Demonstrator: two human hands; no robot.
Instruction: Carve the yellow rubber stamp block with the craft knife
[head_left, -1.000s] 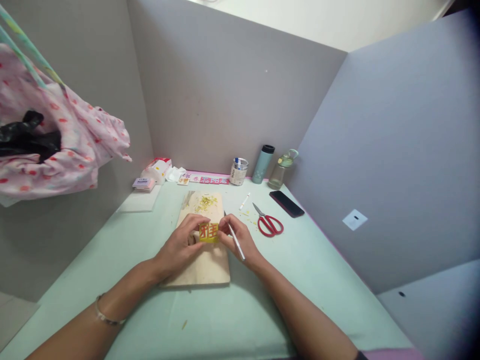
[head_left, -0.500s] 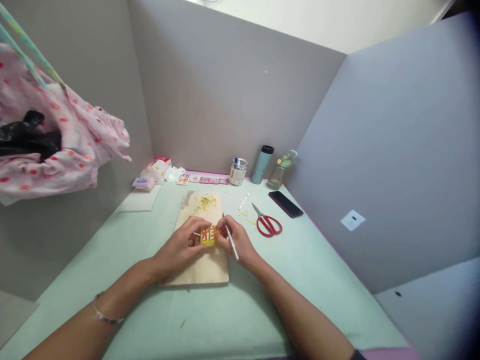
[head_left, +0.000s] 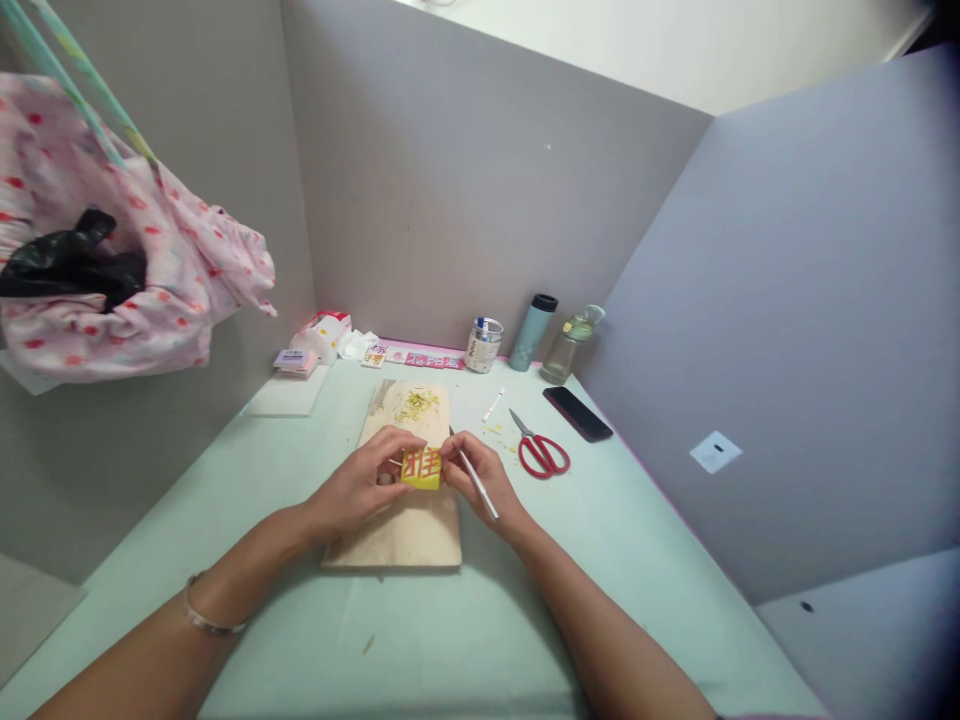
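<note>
Both hands meet over a small yellow block (head_left: 421, 468) with red carved strokes on its face, held just above the wooden board (head_left: 397, 530). The left hand (head_left: 360, 487) has its grip pinching the block's left side, thumb on top and fingers curled beneath. The right hand (head_left: 480, 478) presses its fingertips against the block's right edge, and the same grip pinches a thin white carving tool (head_left: 477, 482), which slants back along the hand toward the wrist. A thin bracelet (head_left: 202, 620) circles the left forearm. The board lies lengthwise on the pale green surface (head_left: 465, 640), with yellow shavings (head_left: 416, 404) scattered at its far end. To the right of the board lie red-handled scissors (head_left: 541, 452), a small white stick (head_left: 493, 404) and, further out, a dark phone (head_left: 577, 414). Along the grey partition stand a small jar (head_left: 483, 344), a teal tumbler (head_left: 532, 331) and a clear bottle (head_left: 568, 345). At the far left of the surface sit a tissue packet (head_left: 322, 334) and a small box (head_left: 295, 361). A pink patterned bag (head_left: 127, 270) hangs at the upper left.
</note>
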